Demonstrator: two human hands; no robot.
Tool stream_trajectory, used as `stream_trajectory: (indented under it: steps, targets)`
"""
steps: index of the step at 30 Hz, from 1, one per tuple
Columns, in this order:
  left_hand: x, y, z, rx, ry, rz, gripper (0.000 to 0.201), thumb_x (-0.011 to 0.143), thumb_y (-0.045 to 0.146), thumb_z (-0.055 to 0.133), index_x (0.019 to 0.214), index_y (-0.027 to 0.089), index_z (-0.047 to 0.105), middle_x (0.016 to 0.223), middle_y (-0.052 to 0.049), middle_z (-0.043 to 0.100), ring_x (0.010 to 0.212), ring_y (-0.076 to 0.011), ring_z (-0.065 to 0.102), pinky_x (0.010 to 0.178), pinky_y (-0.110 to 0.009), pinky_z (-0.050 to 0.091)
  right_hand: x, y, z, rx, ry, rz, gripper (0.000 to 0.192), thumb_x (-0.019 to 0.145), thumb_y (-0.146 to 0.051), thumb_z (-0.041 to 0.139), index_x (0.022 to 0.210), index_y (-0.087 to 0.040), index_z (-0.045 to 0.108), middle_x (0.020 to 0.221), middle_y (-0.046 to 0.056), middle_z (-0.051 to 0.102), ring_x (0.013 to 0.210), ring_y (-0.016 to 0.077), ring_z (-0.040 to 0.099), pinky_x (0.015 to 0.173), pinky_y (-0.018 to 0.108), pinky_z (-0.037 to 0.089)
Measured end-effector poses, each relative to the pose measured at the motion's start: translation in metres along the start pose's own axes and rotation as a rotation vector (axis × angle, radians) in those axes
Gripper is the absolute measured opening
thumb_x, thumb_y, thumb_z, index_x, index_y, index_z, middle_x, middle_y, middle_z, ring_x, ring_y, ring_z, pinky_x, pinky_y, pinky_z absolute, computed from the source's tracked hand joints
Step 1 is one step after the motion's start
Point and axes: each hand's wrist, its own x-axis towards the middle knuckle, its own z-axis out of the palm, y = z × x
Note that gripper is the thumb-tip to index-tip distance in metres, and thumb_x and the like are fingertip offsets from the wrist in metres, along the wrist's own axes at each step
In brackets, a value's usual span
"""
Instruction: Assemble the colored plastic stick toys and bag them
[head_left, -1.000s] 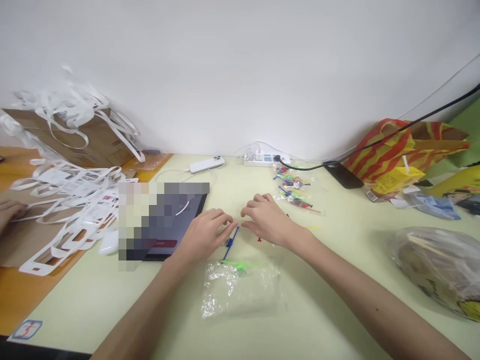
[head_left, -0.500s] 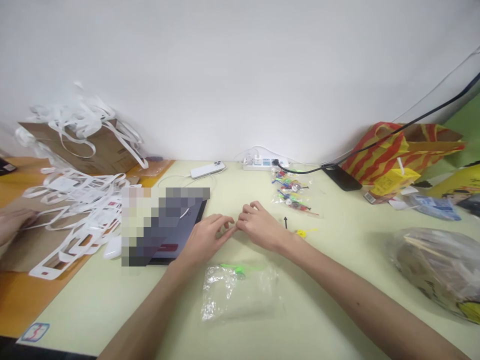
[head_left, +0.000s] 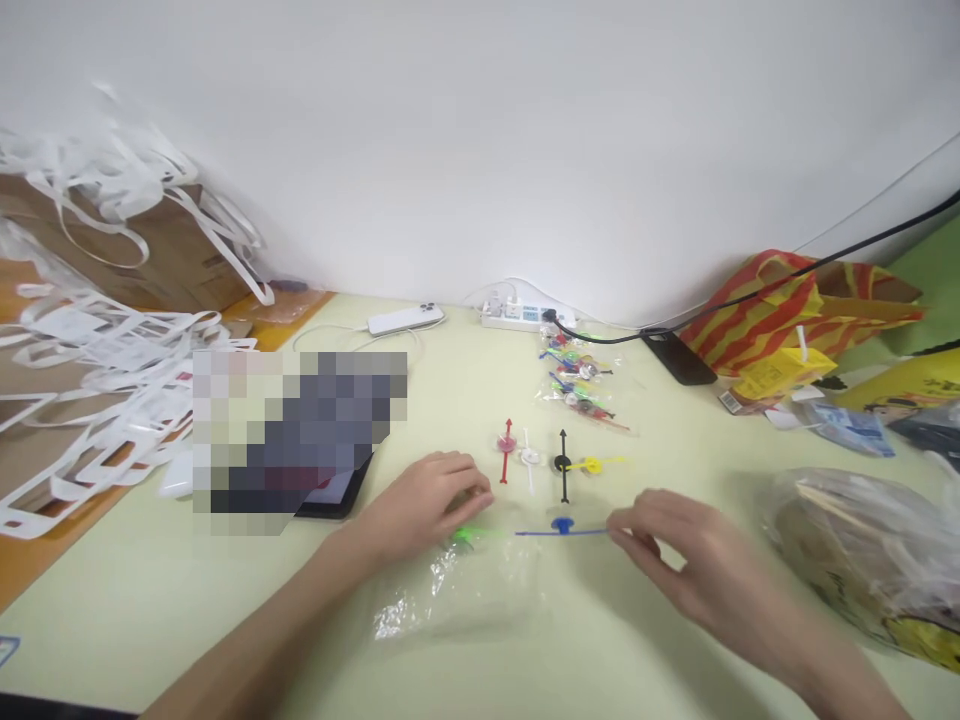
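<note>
Table: we're looking down on a pale yellow-green table (head_left: pixel 187 600), with everything small laid out mid-surface.
Paper pile: a heap of white die-cut paper strips (head_left: pixel 97 330) spills over a brown cardboard box at far left, well apart from our hands.
Clear bag: a crinkled clear plastic bag (head_left: pixel 457 590) lies flat just in front of us, between the two forearms.
Left hand: our left hand (head_left: pixel 424 505) rests palm-down at the bag's top edge, fingers curled over a bright green plastic stick-toy (head_left: pixel 469 535); whether it's actually gripped, we can't tell.
Right hand: our right hand (head_left: pixel 694 565) is loosely open, thumb and forefinger pinching the right tip of a thin blue plastic stick with a small disc at its middle (head_left: pixel 561 528).
Blue stick: it lies sideways just above the bag, its left end free.
Other sticks: a red one (head_left: pixel 507 448), a white one (head_left: pixel 529 458), a black one (head_left: pixel 562 465) and a yellow one (head_left: pixel 594 464) sit near each other just beyond the blue.
Handling: feather-light, we'd judge, slim and a bit bendy, likely to snap if levered. A fingertip pinch by the shaft end, or at the disc, looks best.
</note>
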Motion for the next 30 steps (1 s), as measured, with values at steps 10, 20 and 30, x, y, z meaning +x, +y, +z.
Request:
stream_trajectory:
  steps: [10,20,30]
  targets:
    - [0.003,0.004,0.002,-0.160,-0.039,-0.060,0.018,0.095,0.033,0.061,0.083,0.023,0.069,0.084,0.001,0.072,0.085,-0.0185,0.062,0.086,-0.036,0.044,-0.002,-0.017,0.032,0.034,-0.203,0.037,0.028,0.103,-0.022,0.042,0.094,-0.025,0.069,0.079,0.003,0.067,0.072,0.0188,0.061,0.068,0.033,0.046]
    - [0.000,0.003,-0.005,-0.201,-0.088,-0.093,0.022,0.096,0.038,0.060,0.084,0.024,0.072,0.086,0.001,0.071,0.086,-0.0181,0.062,0.087,-0.035,0.042,-0.034,0.010,0.017,0.004,-0.096,0.142,0.022,0.102,-0.031,0.048,0.096,-0.030,0.069,0.078,0.003,0.067,0.069,0.0193,0.064,0.063,0.032,0.047]
    - [0.002,0.001,-0.001,-0.177,-0.128,-0.050,0.025,0.093,0.039,0.064,0.075,0.022,0.071,0.078,0.000,0.069,0.084,-0.0191,0.060,0.090,-0.037,0.039,-0.021,-0.028,0.038,-0.105,-0.139,-0.044,0.028,0.102,-0.019,0.044,0.081,-0.024,0.061,0.068,0.001,0.061,0.062,0.0177,0.056,0.061,0.032,0.039]
